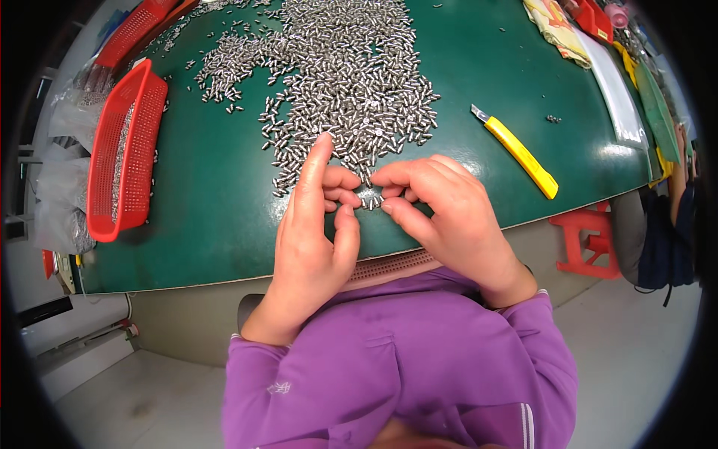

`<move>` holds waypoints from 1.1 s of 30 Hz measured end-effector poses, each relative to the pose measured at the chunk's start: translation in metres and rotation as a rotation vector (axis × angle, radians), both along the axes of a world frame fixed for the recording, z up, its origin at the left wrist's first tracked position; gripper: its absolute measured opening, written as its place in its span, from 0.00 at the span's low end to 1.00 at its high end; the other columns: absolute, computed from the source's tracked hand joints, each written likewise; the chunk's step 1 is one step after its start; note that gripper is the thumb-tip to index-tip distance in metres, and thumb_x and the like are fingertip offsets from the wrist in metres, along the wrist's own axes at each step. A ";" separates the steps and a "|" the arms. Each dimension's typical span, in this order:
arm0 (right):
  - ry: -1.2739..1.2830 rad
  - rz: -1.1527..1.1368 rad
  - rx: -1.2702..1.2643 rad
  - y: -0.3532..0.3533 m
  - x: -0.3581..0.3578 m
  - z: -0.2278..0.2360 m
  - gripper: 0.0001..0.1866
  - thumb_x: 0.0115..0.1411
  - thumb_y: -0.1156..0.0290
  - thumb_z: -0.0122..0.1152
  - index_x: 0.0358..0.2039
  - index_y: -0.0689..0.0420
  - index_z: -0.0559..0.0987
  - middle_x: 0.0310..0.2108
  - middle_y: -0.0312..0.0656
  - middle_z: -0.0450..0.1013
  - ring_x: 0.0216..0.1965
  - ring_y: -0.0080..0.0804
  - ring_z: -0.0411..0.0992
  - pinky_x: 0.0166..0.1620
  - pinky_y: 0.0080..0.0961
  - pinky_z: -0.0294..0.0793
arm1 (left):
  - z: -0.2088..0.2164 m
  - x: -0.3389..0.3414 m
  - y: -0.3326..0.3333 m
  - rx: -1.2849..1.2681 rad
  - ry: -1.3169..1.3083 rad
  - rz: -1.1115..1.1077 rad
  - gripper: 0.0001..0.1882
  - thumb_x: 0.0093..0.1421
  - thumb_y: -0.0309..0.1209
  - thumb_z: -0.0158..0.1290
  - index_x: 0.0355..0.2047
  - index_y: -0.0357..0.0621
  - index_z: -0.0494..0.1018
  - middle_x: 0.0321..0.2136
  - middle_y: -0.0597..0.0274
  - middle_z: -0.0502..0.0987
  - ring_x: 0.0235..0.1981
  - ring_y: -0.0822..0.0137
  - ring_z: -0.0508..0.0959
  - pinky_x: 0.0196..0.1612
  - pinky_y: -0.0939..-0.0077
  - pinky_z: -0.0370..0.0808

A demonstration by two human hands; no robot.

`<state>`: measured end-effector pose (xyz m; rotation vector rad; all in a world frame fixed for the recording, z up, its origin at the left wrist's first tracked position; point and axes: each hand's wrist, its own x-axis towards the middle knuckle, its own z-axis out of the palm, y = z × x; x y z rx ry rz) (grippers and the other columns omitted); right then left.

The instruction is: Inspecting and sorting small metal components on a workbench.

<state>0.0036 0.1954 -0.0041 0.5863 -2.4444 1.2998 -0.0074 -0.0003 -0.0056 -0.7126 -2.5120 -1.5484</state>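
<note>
A large heap of small, shiny metal pins point(351, 82), short and rounded at the ends, lies spread on the green table. My left hand point(310, 224) is at the heap's near edge, its index finger stretched forward, the other fingers curled and the thumb apart. Facing it, my right hand point(449, 202) has bent fingers with the index finger and thumb apart. A few loose metal pins point(371, 201) lie on the table between my fingertips. Both hands are open and touch or nearly touch these pins; neither visibly lifts any.
A yellow utility knife point(522, 157) lies to the right with its blade out. At the left stands a red perforated basket point(142, 172) with metal pins inside. The table's front edge point(187, 286) runs close to my body. A red stool point(587, 241) is below at the right.
</note>
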 end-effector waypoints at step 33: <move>0.036 0.096 0.079 -0.003 -0.003 0.003 0.11 0.51 0.80 0.67 0.34 0.57 0.75 0.33 0.42 0.71 0.34 0.45 0.70 0.40 0.38 0.72 | -0.002 -0.002 -0.001 -0.115 0.080 -0.042 0.40 0.51 0.12 0.60 0.66 0.38 0.64 0.33 0.63 0.77 0.35 0.65 0.77 0.44 0.68 0.75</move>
